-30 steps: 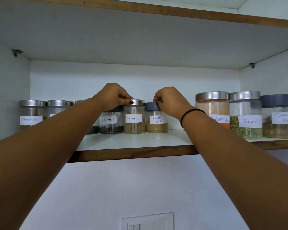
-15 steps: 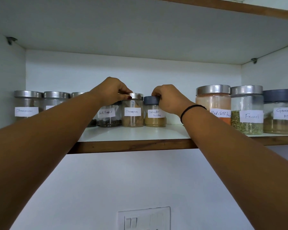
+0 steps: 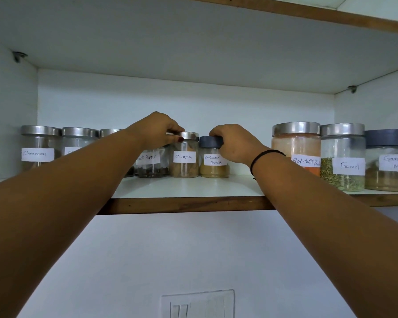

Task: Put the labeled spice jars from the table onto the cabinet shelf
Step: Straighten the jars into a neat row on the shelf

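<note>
Head view showed both hands raised to the shelf (image 3: 189,189), where the jars stood upright in a row. The left hand (image 3: 156,129) pinched the steel lid of a cinnamon jar (image 3: 184,164) between thumb and curled fingers. The right hand (image 3: 234,145) curled over the grey lid of the coriander jar (image 3: 213,168), just beside it on the right.

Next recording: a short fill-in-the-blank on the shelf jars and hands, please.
The right hand grips the dark lid of the ____ powder jar.
The left hand pinches the metal lid of the small jar labelled ____.
The Fennel jar stands between the Red Chilli Powder jar and the ____ Masala jar.
Missing words: Coriander; Cinnamon; Garam.
</note>
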The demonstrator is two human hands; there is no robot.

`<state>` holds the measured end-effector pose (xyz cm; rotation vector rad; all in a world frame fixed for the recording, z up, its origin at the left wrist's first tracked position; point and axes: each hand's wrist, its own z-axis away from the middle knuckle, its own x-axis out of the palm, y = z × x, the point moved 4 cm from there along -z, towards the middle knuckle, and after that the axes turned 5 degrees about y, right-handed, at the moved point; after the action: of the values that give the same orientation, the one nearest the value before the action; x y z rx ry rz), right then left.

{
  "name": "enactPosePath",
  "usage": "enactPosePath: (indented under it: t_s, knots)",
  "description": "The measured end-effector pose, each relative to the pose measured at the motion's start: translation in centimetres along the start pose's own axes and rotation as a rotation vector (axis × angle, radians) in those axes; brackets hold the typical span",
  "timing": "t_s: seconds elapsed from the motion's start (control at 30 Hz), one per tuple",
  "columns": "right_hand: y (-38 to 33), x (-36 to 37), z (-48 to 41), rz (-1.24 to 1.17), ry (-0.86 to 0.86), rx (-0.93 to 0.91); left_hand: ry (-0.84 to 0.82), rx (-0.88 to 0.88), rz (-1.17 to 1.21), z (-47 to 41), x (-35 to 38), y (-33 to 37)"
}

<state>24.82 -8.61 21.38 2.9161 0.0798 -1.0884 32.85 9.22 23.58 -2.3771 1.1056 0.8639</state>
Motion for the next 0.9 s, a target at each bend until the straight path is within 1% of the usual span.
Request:
enactPosePath:
  t_s: [0.33, 0.43, 0.5, 0.6, 0.7, 0.77, 0.9]
  knots:
    - [0.1, 0.1, 0.2, 0.015, -0.016, 0.051, -0.018, 0.024, -0.029, -0.2, 0.1, -0.1]
    - [0.1, -0.4, 0.3, -0.003, -0.004, 0.063, 0.001, 0.018, -0.046, -0.4, 0.3, -0.8]
    - [-0.2, -0.9, 0.4, -0.041, 0.072, 0.049, 0.023, 0.018, -0.057, -0.6, 0.4, -0.9]
    - [-0.9, -1.8, 0.9, -0.022, 0.212, 0.002, 0.08, 0.02, -0.063, -0.7, 0.3, -0.4]
    - [-1.9, -2.9, 1.6, 0.016, 0.282, -0.039, 0.086, 0.04, -0.06, -0.5, 0.3, 0.4]
    - [-2.7, -4.5, 2.2, 0.019, 0.355, -0.069, 0.074, 0.05, -0.058, -0.3, 0.2, 1.1]
    - [-3.1, -8.5, 4.2, 0.053, 0.517, -0.14, 0.108, 0.083, -0.074, 0.1, -0.1, 2.2]
